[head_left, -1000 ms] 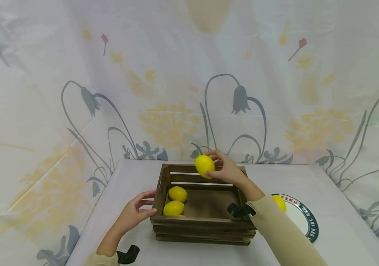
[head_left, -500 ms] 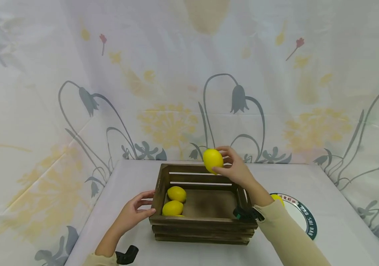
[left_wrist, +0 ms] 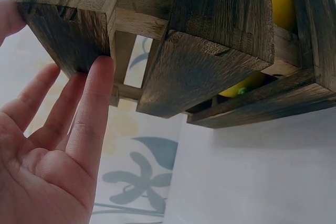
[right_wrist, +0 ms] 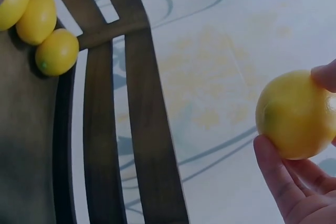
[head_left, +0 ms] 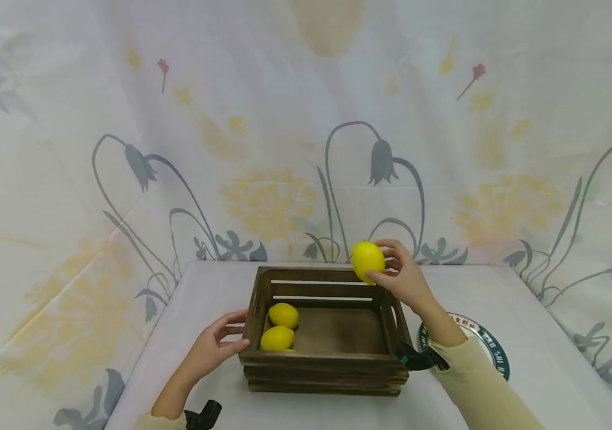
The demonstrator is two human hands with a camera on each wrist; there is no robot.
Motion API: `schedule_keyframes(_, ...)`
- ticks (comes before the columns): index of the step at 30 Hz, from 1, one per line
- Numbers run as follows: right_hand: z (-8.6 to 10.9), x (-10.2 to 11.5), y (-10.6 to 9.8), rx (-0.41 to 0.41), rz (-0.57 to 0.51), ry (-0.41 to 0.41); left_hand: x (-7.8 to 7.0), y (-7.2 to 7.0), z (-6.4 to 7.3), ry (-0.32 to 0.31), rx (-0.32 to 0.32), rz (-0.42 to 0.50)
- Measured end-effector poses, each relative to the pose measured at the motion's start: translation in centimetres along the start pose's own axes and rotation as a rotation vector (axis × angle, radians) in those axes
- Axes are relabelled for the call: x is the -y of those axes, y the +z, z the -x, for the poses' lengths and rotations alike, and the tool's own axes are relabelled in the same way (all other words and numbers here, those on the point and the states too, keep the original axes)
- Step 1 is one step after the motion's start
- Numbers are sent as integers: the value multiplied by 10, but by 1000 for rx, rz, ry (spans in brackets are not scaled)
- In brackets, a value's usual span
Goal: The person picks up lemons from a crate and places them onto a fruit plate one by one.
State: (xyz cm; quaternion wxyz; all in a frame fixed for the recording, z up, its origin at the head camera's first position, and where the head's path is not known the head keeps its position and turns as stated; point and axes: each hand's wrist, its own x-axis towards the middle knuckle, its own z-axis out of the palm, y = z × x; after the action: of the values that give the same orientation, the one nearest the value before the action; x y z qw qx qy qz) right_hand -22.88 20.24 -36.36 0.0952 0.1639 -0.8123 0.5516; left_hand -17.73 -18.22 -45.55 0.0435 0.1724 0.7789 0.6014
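My right hand (head_left: 405,278) holds a yellow lemon (head_left: 368,261) between thumb and fingers, above the back right of a dark wooden slatted crate (head_left: 327,358). The right wrist view shows the held lemon (right_wrist: 294,116) close up, apart from the crate. Two lemons show inside at the left, one farther back (head_left: 283,315) and one nearer (head_left: 277,338); a sliver of a third peeks over the front wall. All three line up in the right wrist view. My left hand (head_left: 211,349) touches the crate's left end; its fingers (left_wrist: 93,108) are fairly straight against the wood.
A white plate (head_left: 501,358) with a dark green lettered rim lies right of the crate, partly covered by my right forearm and sleeve. A floral cloth (head_left: 295,149) hangs behind the white table (head_left: 542,334) and at its sides.
My right hand has carried the lemon rightward over the crate's back edge. The lemon seen earlier on the plate is now hidden behind my arm. My left hand stays on the crate.
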Motion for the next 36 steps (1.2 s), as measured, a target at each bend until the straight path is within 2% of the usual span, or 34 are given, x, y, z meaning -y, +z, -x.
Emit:
schedule_keyframes(10, 18, -10, -21, -49, 36, 29, -1, 2, -1, -18, -22, -10)
schedule_keyframes(17, 33, -16, -27, -94, 36, 61, -2, 3, 2, -10, -37, -38)
schedule_keyframes(25, 49, -24, -40, -136, 45, 47, -5, 6, 3, -20, -60, -44)
schedule_keyframes(36, 67, -37, -59, -179, 163, 93, -3, 9, 5, 7, -78, -33)
